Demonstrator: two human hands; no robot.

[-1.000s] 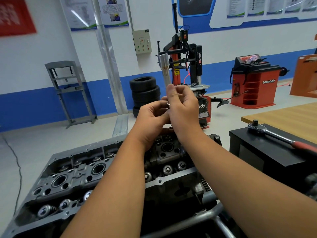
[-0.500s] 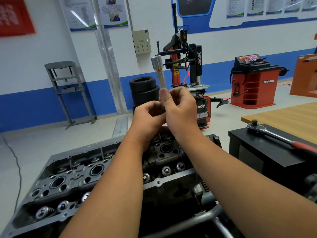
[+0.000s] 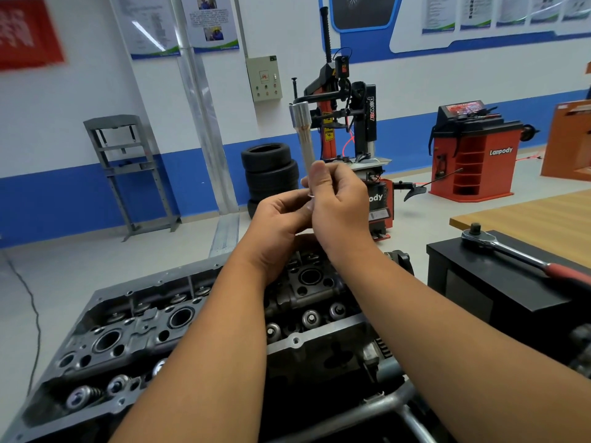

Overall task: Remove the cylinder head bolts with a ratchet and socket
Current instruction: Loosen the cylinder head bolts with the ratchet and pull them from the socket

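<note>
A long silver socket [image 3: 303, 135] stands upright above the engine, wide end up. My right hand [image 3: 339, 206] grips its lower part with fingers and thumb curled round it. My left hand [image 3: 278, 225] pinches the bottom end, where a small metal ring [image 3: 311, 196] shows between the fingers. What sits in the lower end is hidden by my hands. The grey cylinder head [image 3: 134, 334] lies below my forearms, with valve springs and bores showing. The ratchet [image 3: 499, 247], red-handled, lies on a black box at the right.
The black box [image 3: 499, 292] stands right of the engine, with a wooden table [image 3: 537, 219] behind it. A metal stand tube [image 3: 377, 407] runs under the engine. Stacked tyres [image 3: 268, 167], a tyre changer [image 3: 348, 123] and a red balancer [image 3: 473, 155] stand across the floor.
The socket tilted slightly left and back while my fingers worked at its lower end. Both hands stay at the same spot above the engine.
</note>
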